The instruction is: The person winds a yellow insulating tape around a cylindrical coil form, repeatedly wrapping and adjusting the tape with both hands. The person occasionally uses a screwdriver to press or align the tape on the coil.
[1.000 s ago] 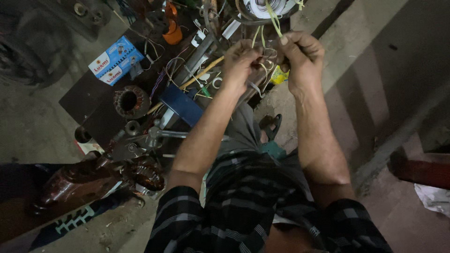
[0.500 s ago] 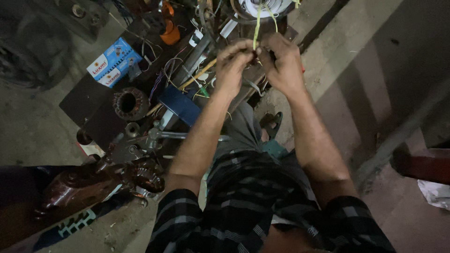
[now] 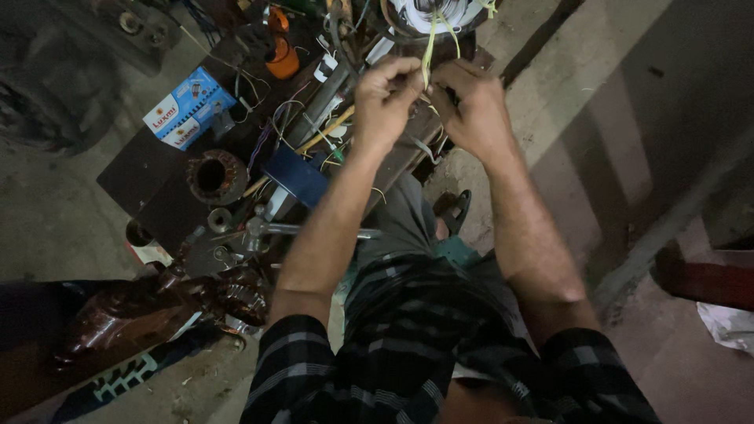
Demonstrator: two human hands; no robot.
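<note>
Working over a cluttered low bench (image 3: pixel 149 169), two bare hands are seen joined at a bundle of thin yellow-green wires (image 3: pixel 429 39) that rises to a round motor housing (image 3: pixel 428 16) at the top edge of the view. The left hand (image 3: pixel 386 98) is closed around the strands just below the housing, thumb and forefinger pinched on them; the right hand (image 3: pixel 471 106) is curled tight beside it, nearly touching, though what its fingertips grip is hidden behind the knuckles. The wires are held taut between the hands and the housing, from which pale strips also protrude. To the housing's lower left, a blue-and-white carton (image 3: pixel 188 106), an orange cap-like piece (image 3: pixel 281 56) and a dark ringed stator core (image 3: pixel 217 177) are laid out on the bench, with a blue flat object (image 3: pixel 294 177) and a metal hammer-like tool (image 3: pixel 259 229) nearer the person. Farther down and left of the housing, a glossy brown wound coil assembly (image 3: pixel 157 302) rests at the bench's edge. The work appears to be mid-course: the leads are gathered and in hand, but loose ends are left hanging free, and nothing shows them tied off, sleeved or tucked back into the housing. A checked shirt (image 3: pixel 408 353) fills the foreground.
</note>
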